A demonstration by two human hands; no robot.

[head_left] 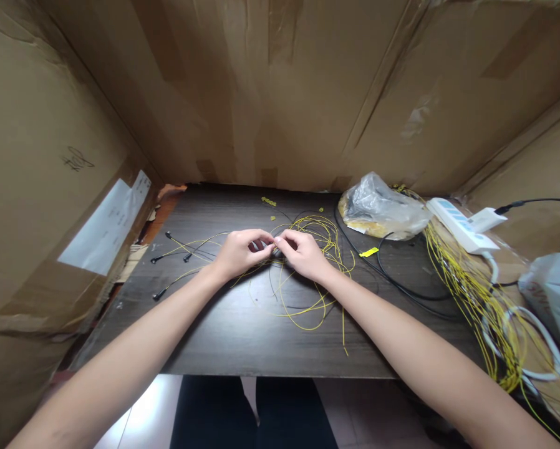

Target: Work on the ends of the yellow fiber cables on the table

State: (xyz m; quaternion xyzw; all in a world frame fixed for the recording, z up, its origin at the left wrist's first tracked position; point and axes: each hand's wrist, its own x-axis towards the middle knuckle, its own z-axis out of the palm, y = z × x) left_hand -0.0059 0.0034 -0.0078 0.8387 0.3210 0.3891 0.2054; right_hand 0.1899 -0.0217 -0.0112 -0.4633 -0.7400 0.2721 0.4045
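Note:
My left hand (240,252) and my right hand (303,252) meet over the middle of the dark table, both with thumb and fingers pinched together. Between the fingertips runs thin wire, though its exact part there is too small to make out. Loose yellow wire (303,327) loops around and below my right hand, with some thin black wire among it. To the left of my left hand, the wires end in several small black connectors (157,295), which lie spread on the table.
Small yellow pieces (269,201) lie at the back. On the right are a clear plastic bag (385,212), a yellow tag (368,252) on black cable, a white power strip (462,226) and a hanging yellow wire bundle (462,299). Cardboard walls (280,93) enclose the table (205,346).

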